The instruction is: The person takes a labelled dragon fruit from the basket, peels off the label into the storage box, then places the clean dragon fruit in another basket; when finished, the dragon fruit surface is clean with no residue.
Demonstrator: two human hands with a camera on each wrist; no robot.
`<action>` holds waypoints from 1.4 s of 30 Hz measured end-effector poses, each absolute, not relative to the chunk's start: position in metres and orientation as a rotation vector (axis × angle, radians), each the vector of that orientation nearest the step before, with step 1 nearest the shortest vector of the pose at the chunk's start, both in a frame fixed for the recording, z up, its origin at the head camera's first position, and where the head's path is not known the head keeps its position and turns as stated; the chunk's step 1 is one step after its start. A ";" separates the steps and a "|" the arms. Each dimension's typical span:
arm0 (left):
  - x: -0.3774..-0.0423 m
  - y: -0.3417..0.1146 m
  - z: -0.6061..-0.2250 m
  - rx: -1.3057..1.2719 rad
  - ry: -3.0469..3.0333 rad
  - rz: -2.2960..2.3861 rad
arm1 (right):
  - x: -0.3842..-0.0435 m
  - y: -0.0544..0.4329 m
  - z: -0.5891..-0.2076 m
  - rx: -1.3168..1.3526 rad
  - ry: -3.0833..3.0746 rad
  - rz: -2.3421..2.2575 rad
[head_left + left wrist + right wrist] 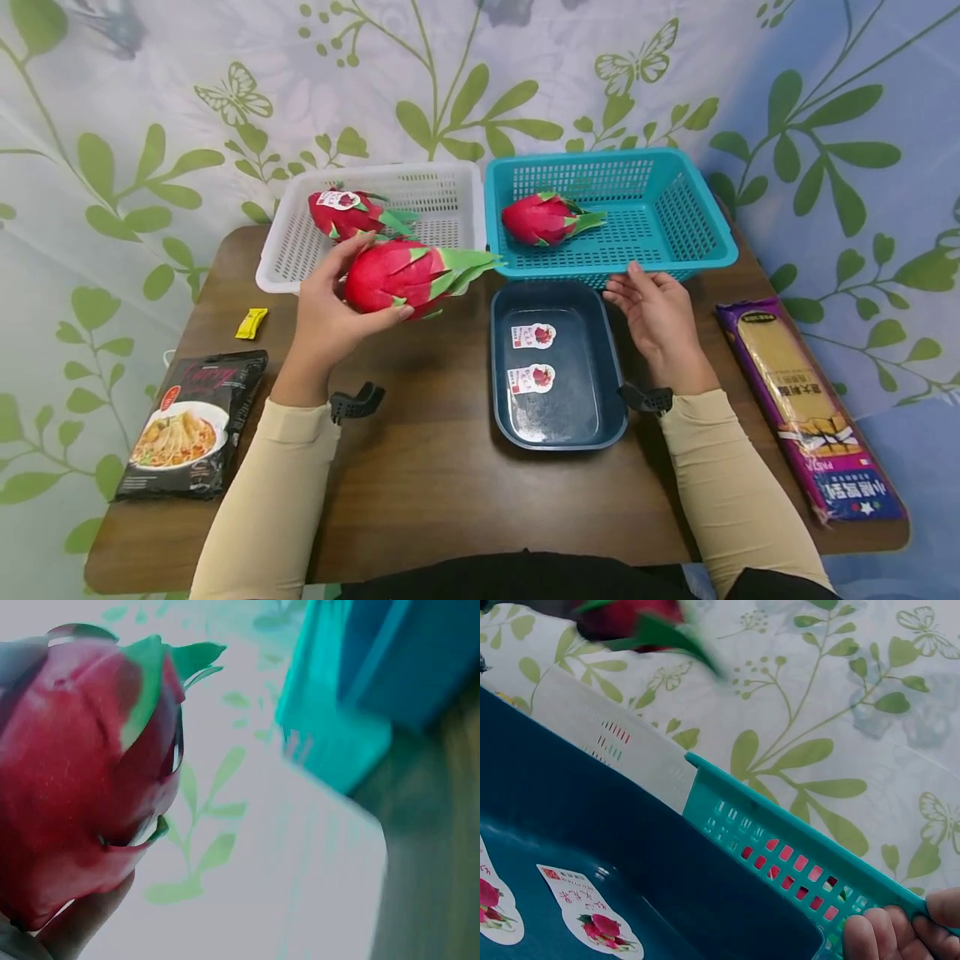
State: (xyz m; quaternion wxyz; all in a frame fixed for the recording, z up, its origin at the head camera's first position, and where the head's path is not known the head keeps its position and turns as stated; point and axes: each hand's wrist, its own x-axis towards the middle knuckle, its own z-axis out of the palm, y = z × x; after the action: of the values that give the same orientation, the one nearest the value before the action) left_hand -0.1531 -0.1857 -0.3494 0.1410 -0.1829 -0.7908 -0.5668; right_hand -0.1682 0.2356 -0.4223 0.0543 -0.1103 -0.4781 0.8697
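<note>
My left hand (330, 308) grips a red dragon fruit (393, 275) with green leaf tips, raised over the front edge of the white basket (457, 167). The left wrist view shows this dragon fruit (67, 765) close up. Another dragon fruit (341, 215), bearing a white sticker (338, 200), lies inside that basket. In the teal basket (686, 221) rests one more dragon fruit (543, 218). My right hand (660, 321) holds the teal basket's front rim, thumb on top and fingers (881, 934) curled against the perforated wall.
A dark blue tray (555, 421) stands in front of the teal basket, with two fruit stickers (533, 336) on its bottom. At left lie a black noodle packet (187, 425) and a small yellow sachet (251, 323). A purple pasta pack (810, 408) lies at right.
</note>
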 end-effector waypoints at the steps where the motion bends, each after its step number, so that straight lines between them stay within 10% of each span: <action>1: -0.160 -0.175 -0.346 -0.557 -2.276 -1.647 | -0.168 0.236 -0.422 -0.347 -1.459 2.633; 19: -0.259 0.018 -0.365 -0.609 -2.518 -1.744 | -0.169 0.235 -0.427 -0.368 -1.558 2.554; 42: -0.288 0.024 -0.374 -0.729 -2.920 -1.235 | -0.168 0.236 -0.428 -0.365 -1.559 2.557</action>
State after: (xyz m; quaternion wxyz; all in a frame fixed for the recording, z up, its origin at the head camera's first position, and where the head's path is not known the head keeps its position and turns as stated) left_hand -0.2876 0.0241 -0.3739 -0.0557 -0.2236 -0.8963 -0.3789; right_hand -0.1683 0.2364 -0.4278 0.0622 -0.1208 -0.5157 0.8459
